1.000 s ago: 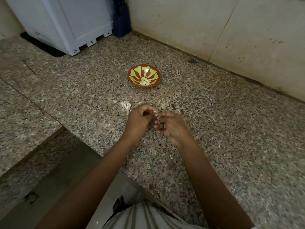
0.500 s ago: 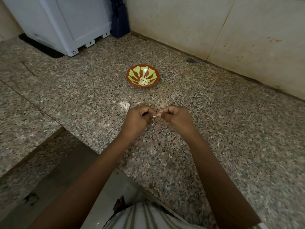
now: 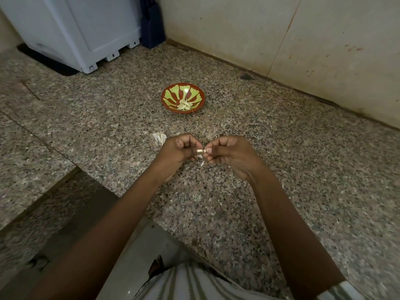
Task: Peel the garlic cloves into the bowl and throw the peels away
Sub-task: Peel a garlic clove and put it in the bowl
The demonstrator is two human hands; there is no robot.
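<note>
A garlic clove (image 3: 200, 151) sits between my two hands above the granite counter. My left hand (image 3: 176, 151) pinches it with curled fingers. My right hand (image 3: 229, 153) pinches its other end, and a thin strip of peel (image 3: 202, 163) hangs below. Farther back stands a red bowl with green pattern (image 3: 171, 95) holding several peeled cloves (image 3: 184, 104). A small heap of white peels (image 3: 159, 137) lies on the counter just left of my left hand.
The speckled granite counter (image 3: 281, 169) meets a tiled wall (image 3: 281, 35) behind and at right. A white appliance (image 3: 82, 29) and a dark blue object (image 3: 152, 24) stand at the back left. The counter edge drops off at the lower left.
My right hand has turned knuckles up and drawn slightly right, pulling at the clove. A strip of peel now hangs below. The view has shifted a little.
</note>
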